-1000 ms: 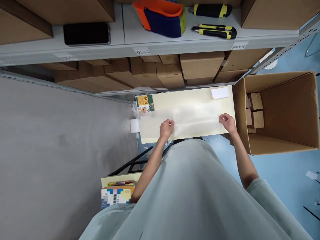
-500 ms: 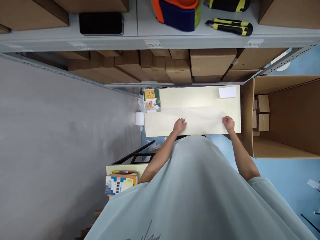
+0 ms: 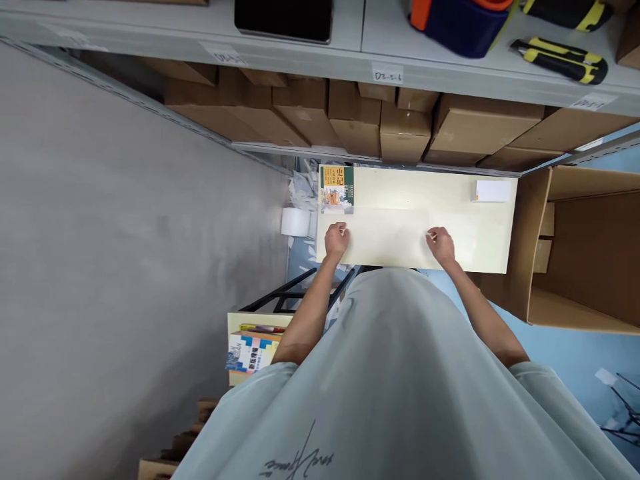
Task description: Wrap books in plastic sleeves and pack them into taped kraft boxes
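Note:
A thin, translucent plastic sheet (image 3: 387,233) lies or hovers just above the cream tabletop (image 3: 493,247); its faint edges make that hard to tell. My left hand (image 3: 337,241) pinches its left end, fingers curled, just below a book (image 3: 337,189) with a yellow, green and white cover. At the sheet's right end, my right hand (image 3: 441,247) is closed in a similar pinch. A small white box (image 3: 492,191) stands at the far right of the table, apart from both hands.
A large open carton (image 3: 537,247) with small boxes inside adjoins the table's right end. Beyond the table, a shelf (image 3: 320,57) bears a phone (image 3: 283,19) and a utility knife (image 3: 560,60). A white roll (image 3: 295,222) and more books (image 3: 253,352) are at the left.
Both hands have moved left along the table with the sheet, bringing my left hand below the book. The camera view has shifted and tilted a little.

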Demonstrator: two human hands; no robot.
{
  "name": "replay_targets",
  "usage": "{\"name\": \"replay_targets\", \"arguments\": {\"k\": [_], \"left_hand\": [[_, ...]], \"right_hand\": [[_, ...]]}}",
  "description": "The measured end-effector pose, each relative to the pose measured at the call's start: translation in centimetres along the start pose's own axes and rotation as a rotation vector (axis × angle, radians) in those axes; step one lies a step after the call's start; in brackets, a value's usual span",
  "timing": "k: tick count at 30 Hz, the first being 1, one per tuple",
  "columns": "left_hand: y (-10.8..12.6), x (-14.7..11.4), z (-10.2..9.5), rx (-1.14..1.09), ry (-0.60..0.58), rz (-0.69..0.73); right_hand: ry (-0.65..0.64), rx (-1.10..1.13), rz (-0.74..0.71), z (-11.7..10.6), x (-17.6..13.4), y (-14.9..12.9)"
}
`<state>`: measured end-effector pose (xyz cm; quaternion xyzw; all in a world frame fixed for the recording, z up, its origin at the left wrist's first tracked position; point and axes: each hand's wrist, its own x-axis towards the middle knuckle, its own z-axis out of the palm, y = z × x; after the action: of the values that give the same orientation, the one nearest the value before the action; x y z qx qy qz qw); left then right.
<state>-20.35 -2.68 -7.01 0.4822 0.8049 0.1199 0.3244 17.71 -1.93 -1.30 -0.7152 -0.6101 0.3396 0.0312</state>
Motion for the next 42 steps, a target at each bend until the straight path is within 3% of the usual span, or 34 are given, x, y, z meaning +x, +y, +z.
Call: {"name": "replay_targets", "arguments": {"k": [2, 5, 9, 12, 19, 24, 29, 33, 36, 39, 42], "left_hand": [[-2.0, 1.0, -1.5, 0.018, 0.041, -0.031], [-4.8, 2.3, -3.2, 0.038, 0.105, -0.096], [-7.7, 3.5, -4.4, 0.063, 0.115, -0.189], [-9.1, 3.9, -4.8, 0.065, 0.039, -0.204], [-10.2, 4.1, -5.8, 0.108, -0.087, -0.154], [-9.9, 3.4, -6.7, 0.103, -0.144, -0.088], [-9.2, 2.0, -6.2, 0.021, -0.174, -0.043], [-8.5, 1.9, -5.8, -0.093, -0.168, -0.052], [-7.9, 3.4, -6.3, -0.155, -0.124, -0.020], [-7.0, 6.1, -7.4, -0.180, -0.037, 0.040], [-5.7, 9.5, -8.1, -0.202, -0.020, 0.063]], "right_hand": [[-0.107, -0.070, -0.056, 2.3, -0.1, -4.4], [-0.236, -0.222, -0.027, 5.3, 0.4, -9.6], [-0.296, -0.410, 0.149, 7.8, 1.6, -12.9], [-0.273, -0.485, 0.211, 9.0, 1.9, -13.7], [-0.264, -0.606, 0.180, 10.7, 1.2, -14.2], [-0.233, -0.630, 0.199, 9.7, 1.4, -13.7], [-0.216, -0.601, 0.249, 8.0, 0.9, -12.6], [-0.219, -0.556, 0.269, 7.7, 0.3, -13.7], [-0.162, -0.454, 0.184, 8.3, 0.4, -16.5], [-0.144, -0.330, -0.071, 9.4, 1.3, -20.5], [-0.176, -0.280, -0.328, 10.9, 3.0, -24.4]]}}
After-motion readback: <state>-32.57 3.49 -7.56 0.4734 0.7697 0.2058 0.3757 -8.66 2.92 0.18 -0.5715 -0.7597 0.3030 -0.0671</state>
